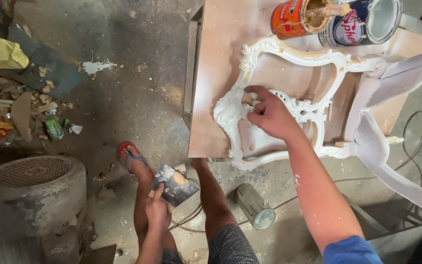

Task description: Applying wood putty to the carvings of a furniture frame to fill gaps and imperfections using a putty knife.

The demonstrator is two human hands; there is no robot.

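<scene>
Far to the left, a yellow rag (1, 53) and scraps of wood and paper (23, 115) lay on the dirty grey floor (137, 73). Below them stood a round grey drum (30, 195) with a mesh top. Next came the person's feet, one in a red sandal (132, 155). The left hand (158, 211) hung low by the knees. Its fingers were curled shut around a flat scraper (176, 185) with a dab of tan putty on it, likely kept there so more putty was close by. A can (255, 206) lay on its side on the floor by the other leg. Then came the table (221, 54), a flat brown board smeared with white. On it lay the white carved frame (274, 124), face up and flat, likely so it would not slip while being worked on. The right hand (269, 115) rested on the curly middle part of the frame. Its fingers were bent in and the thumb pressed on the carving, as if rubbing putty into a gap; it seemed to grip nothing. At the back of the table stood an orange tin (299, 18) of tan putty with a stick in it, and a blue tin (367, 22) lay beside it. To the right, pale chair legs (391, 146) joined the frame, and black cables (418, 142) curled on the floor.
</scene>
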